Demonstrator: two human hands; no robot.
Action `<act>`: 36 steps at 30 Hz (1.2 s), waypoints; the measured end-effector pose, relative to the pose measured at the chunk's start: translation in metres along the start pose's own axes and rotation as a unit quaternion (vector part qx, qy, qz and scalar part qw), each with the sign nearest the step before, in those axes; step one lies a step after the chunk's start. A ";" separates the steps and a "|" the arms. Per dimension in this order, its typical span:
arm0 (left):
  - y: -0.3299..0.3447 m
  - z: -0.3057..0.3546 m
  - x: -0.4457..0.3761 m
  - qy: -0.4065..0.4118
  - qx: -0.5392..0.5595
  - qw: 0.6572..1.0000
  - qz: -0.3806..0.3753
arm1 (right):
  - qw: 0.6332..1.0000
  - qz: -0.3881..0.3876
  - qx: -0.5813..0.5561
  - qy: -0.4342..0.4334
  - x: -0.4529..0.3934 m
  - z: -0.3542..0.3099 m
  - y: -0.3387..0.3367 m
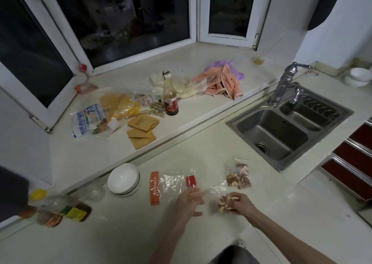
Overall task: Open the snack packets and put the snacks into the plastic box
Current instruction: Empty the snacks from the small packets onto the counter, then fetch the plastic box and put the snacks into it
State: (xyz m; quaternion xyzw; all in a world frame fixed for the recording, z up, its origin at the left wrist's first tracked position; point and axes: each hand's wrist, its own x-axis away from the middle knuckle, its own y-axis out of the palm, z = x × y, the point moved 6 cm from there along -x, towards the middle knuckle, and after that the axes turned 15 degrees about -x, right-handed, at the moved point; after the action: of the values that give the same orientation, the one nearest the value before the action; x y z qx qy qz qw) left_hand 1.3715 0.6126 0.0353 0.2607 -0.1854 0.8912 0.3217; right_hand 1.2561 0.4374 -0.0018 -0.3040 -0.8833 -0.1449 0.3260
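My right hand (240, 203) grips a clear snack packet (223, 198) of mixed nuts by its lower part, just above the counter. My left hand (188, 202) pinches the packet's top edge, which is stretched out toward the left. A second clear packet of nuts (238, 176) lies on the counter just beyond. Left of my hands lie an emptied clear bag with a red label (177, 180) and an orange patterned strip (155, 187). A clear plastic box (96, 191) stands at the left, next to a white bowl (123, 178).
A steel double sink (281, 131) with a tap (285, 84) lies to the right. On the raised sill stand a sauce bottle (170, 96), brown sachets (142, 130), food bags (100, 114) and pink cloths (223, 82). Jars and a bottle (60, 211) crowd the near left.
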 end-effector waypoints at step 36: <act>0.097 -0.080 -0.050 -0.097 -0.296 0.943 -0.113 | 0.939 0.264 -0.204 0.086 0.112 0.100 -0.248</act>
State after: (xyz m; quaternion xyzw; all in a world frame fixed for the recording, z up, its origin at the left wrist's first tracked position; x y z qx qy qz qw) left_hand 1.3121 0.5587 -0.0735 0.2581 -0.4406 0.7241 0.4636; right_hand 0.9827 0.3409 -0.0162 -0.5724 -0.6918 -0.2563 0.3580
